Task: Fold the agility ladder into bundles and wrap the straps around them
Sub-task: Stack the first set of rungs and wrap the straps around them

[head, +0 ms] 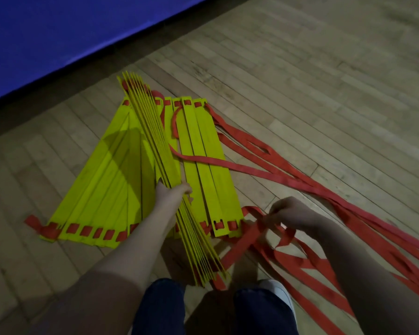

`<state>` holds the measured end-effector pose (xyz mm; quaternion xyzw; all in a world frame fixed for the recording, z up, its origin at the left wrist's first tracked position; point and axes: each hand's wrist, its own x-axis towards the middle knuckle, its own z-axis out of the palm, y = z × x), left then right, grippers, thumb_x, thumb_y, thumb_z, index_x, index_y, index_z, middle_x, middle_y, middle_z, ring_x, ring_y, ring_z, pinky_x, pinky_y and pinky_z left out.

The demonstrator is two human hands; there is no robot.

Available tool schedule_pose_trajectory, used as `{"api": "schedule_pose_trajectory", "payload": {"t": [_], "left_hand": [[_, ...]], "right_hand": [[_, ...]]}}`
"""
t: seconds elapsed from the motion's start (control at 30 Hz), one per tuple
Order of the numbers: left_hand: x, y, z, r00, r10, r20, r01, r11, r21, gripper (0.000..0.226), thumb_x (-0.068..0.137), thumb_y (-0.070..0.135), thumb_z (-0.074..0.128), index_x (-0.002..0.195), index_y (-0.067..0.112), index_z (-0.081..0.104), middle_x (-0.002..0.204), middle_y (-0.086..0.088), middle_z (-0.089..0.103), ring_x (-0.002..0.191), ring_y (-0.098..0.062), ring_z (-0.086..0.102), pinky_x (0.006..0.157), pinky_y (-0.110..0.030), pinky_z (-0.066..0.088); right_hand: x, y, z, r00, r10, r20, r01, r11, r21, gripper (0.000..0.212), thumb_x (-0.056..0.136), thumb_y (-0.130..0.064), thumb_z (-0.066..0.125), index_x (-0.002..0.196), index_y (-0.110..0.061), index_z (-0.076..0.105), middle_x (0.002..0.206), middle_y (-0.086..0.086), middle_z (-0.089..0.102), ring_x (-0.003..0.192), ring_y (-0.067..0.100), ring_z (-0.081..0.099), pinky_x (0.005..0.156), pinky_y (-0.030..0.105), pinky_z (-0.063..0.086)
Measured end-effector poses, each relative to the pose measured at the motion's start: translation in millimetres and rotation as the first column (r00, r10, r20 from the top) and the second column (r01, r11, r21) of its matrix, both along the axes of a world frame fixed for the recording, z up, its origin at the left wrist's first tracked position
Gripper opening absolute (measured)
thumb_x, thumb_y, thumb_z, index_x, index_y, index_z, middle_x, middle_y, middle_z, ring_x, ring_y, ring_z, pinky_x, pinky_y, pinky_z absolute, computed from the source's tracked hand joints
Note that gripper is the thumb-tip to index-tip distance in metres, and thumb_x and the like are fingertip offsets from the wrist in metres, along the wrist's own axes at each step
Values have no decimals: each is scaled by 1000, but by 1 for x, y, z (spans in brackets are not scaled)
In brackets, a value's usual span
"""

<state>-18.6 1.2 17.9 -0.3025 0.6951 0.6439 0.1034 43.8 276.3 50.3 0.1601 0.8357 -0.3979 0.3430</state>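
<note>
Folding is about half done, I judge: left hand [173, 191] grips a standing bundle of rungs [155, 146] on the floor [300, 81], more rungs lie flat beside it, and right hand [287, 212] pinches loose straps [324, 189], nothing wrapped yet.

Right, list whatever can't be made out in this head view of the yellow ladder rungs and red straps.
- Left hand fingers: hidden behind the upright bundle of yellow plastic rungs.
- Right hand grip on the red fabric straps: motion-blurred.
- Straps' far ends: cut off by the right edge.
- White shoe: mostly hidden by the dark trouser leg.
</note>
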Motion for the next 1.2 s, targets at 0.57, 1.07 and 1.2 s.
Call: {"api": "schedule_pose_trajectory", "payload": {"t": [0.57,1.07,1.2], "left_hand": [[-10,25,46,978,-190,91,126,875,467,32,87,7,67,111,-13,64,85,-20,69,59,-22,68,49,-26,54],[19,21,22,742,-662,106,622,739,259,47,55,17,93,91,4,66,78,-9,70,68,-18,67,68,-31,54],[20,37,30,720,-693,40,680,716,156,54,53,32,94,92,8,65,77,-3,68,74,-23,64,74,-37,54]], "right_hand": [[5,-77,3,872,487,44,-444,826,-347,69,73,-41,81,130,-19,48,131,3,58,116,22,58,97,46,52],[-70,-50,58,943,-286,-172,147,818,-557,64,73,-58,62,122,-16,63,122,4,67,113,17,64,99,34,49],[-89,-78,73,834,-500,-233,261,730,-631,51,77,-43,75,117,-22,55,117,5,68,105,23,68,91,45,56]]}}
